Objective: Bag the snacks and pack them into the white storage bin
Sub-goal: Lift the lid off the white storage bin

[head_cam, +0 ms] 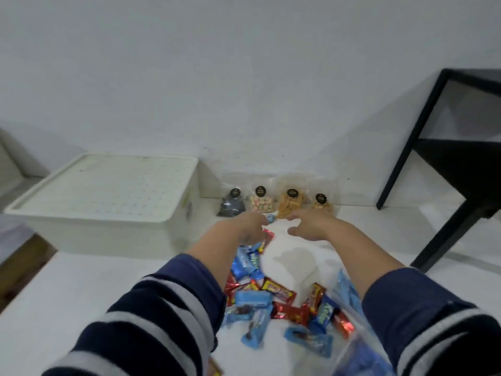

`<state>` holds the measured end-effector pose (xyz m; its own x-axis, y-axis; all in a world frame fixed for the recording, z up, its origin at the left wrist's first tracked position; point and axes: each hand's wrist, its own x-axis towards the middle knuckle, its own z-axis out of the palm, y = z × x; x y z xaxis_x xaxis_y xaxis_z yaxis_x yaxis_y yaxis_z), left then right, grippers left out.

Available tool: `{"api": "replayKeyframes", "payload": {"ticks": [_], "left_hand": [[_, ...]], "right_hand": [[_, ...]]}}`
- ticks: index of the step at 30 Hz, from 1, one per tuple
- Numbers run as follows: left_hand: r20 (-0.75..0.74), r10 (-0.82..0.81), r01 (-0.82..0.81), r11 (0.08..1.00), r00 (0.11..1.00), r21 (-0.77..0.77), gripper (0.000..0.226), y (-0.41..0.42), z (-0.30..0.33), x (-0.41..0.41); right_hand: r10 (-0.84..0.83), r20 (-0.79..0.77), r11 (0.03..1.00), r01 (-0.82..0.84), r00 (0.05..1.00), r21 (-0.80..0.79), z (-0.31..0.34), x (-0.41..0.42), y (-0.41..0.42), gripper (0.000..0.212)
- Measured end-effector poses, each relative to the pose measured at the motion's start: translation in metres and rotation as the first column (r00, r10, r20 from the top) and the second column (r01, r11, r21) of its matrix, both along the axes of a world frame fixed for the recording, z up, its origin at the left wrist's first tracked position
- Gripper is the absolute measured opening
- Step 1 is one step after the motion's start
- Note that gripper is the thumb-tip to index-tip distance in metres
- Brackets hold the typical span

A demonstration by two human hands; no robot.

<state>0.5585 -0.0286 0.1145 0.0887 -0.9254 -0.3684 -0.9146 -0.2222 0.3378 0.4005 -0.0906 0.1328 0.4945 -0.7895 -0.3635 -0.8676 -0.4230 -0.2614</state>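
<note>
Both hands reach out over the white table [81, 280], the left hand [248, 226] and the right hand [309, 225] open and holding nothing, near four little snack bags [291, 202] by the wall, with a pile of wrapped snacks [271, 299] below and the white storage bin [103, 202] shut on the left.

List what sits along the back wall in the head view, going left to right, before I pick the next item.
White storage bin with its lid on → dark snack pouch → pastel marshmallow pouch → orange chip pouch → golden snack pouch → black table frame.
</note>
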Motion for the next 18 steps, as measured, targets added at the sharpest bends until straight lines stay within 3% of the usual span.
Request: {"api": "replayKeyframes", "payload": {"ticks": [11, 18], "left_hand": [[-0.016, 0.246, -0.246, 0.966, 0.969, -0.076, 0.045, 0.204, 0.052, 0.18], [0.015, 0.366, -0.358, 0.915, 0.93, -0.185, 0.044, 0.235, 0.054, 0.288]], "right_hand": [[0.079, 0.033, 0.997, -0.078, 0.996, -0.016, 0.042, 0.129, 0.153, 0.048], [0.052, 0.06, 0.999, -0.052, 0.997, 0.007, 0.033, 0.203, 0.155, 0.056]]}}
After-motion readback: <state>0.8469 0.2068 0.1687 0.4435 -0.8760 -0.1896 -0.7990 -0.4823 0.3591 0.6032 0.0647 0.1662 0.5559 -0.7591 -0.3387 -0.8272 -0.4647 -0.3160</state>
